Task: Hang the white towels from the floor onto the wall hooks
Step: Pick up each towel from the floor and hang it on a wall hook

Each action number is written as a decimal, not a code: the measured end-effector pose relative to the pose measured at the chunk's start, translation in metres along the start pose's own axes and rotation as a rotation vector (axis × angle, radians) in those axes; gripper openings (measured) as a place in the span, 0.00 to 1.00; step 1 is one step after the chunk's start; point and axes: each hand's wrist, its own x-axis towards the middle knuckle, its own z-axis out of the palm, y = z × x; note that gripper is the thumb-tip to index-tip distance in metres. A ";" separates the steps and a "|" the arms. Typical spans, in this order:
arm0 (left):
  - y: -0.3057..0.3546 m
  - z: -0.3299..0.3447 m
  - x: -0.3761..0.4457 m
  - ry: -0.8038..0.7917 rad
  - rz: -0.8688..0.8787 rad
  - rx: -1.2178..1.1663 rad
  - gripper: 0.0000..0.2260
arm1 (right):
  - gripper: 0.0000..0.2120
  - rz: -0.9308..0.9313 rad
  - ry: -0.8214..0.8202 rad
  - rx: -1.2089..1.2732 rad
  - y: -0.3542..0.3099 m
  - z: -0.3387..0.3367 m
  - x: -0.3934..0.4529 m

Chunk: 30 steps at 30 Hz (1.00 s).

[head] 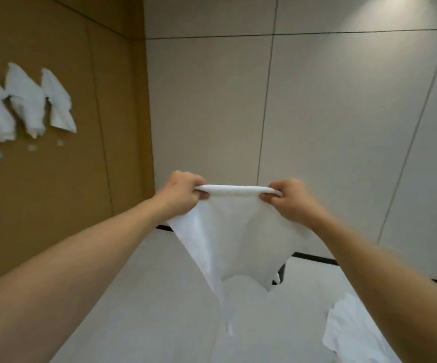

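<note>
A white towel (234, 237) hangs in front of me, its top edge stretched flat between both hands. My left hand (182, 192) grips the left end of that edge and my right hand (289, 199) grips the right end. The cloth drops to a point above the pale floor. On the brown wall at the left three white towels (26, 100) hang side by side on hooks. Below them are three small round bare hooks (31, 148). Another white towel (350, 334) lies crumpled on the floor at the lower right, partly behind my right forearm.
A beige panelled wall (316, 113) faces me, meeting the brown wall in a corner left of centre. A black skirting strip (314, 256) runs along the floor edge. A dark object (281, 273) shows behind the held towel's lower edge.
</note>
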 end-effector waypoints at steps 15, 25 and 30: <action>-0.222 -0.096 0.027 0.188 -0.603 0.247 0.04 | 0.10 -0.512 -0.344 0.189 -0.143 0.210 0.266; -0.342 -0.140 0.003 0.245 -0.773 0.347 0.12 | 0.09 -0.674 -0.464 0.288 -0.254 0.333 0.341; -0.437 -0.180 -0.001 0.293 -0.834 0.384 0.06 | 0.13 -0.739 -0.482 0.297 -0.330 0.401 0.385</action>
